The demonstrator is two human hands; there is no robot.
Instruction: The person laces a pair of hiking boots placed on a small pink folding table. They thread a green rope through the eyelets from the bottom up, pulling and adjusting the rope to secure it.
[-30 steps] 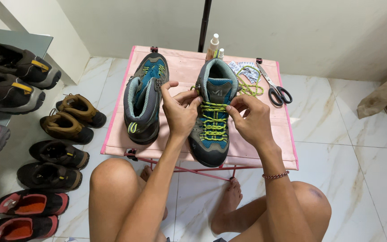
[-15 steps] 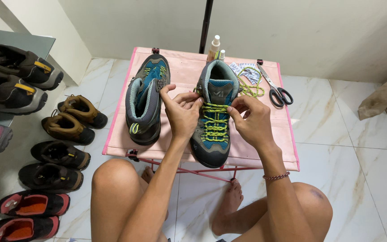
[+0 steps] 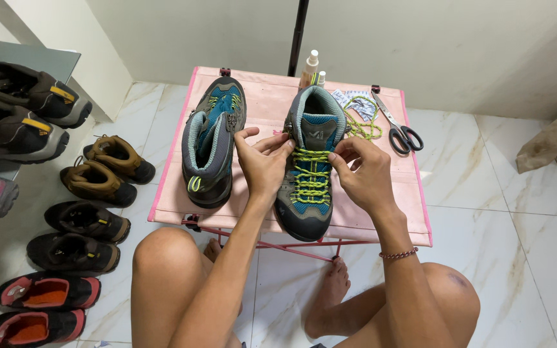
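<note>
On the pink table [image 3: 381, 212], directly ahead of you, the laced boot [image 3: 309, 169] lies with its long axis running away from your body, toe toward you and collar at the far end. Your left hand [image 3: 262, 164] rests against the boot's left side near the upper eyelets, fingers curled and pinching at the yellow-green lace [image 3: 309, 174]; your right hand [image 3: 365, 174] mirrors it on the right side, fingers closed on the same lace near the tongue. Both hands stand at about equal reach, one on either flank of the boot, with the lacing between them. Just left of your left hand lies the second boot [image 3: 213, 145], parallel to the first and unlaced as far as can be seen. Beyond the boot, at the far right of the table, lie a loose lace coil [image 3: 362, 127], scissors [image 3: 400, 129] and a small bottle [image 3: 309, 67]. Rows of other shoes [image 3: 91, 187] stand on the floor to your left. Compared with the earlier frames, your hands hold nearly the same positions; no clear shift is evident.
</note>
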